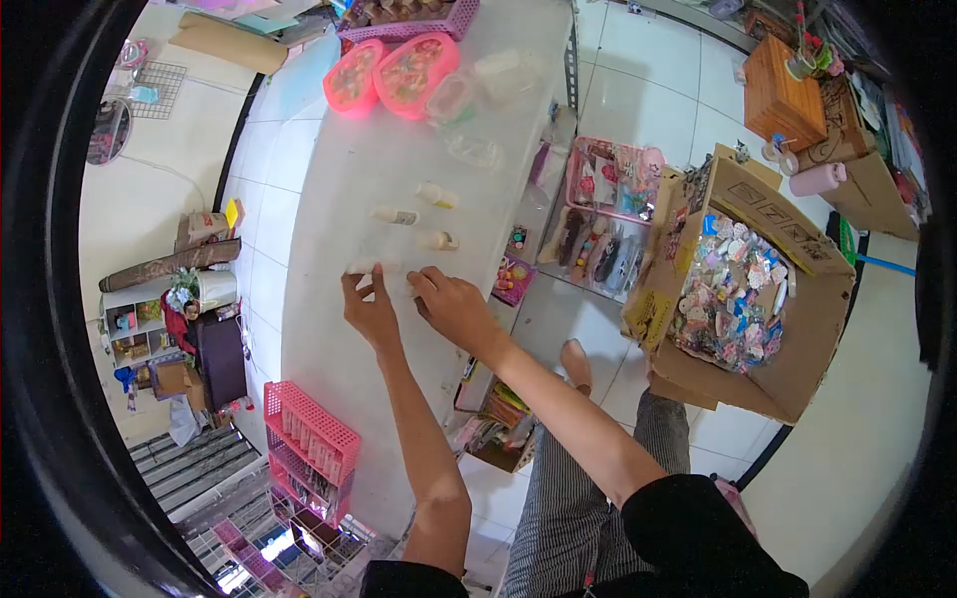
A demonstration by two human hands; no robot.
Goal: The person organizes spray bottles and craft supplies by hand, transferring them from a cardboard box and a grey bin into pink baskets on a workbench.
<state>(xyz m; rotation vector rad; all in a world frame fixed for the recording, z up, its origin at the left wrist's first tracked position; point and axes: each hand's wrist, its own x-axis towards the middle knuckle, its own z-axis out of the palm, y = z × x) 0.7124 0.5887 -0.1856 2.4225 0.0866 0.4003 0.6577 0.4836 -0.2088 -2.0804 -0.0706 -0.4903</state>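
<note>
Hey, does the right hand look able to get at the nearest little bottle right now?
Probably yes. The nearest bottle is on the table just beyond the right hand, with nothing visible blocking the way, though I can't tell whether its fingertips already pinch something.

Worn on the head, the lone camera looks forward and steeply down.

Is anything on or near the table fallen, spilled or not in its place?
I see no spill or damage. Slightly odd: the small bottles seem to lie on their sides on the table, rather than stand, and packets are jumbled in the open cardboard box.
</note>
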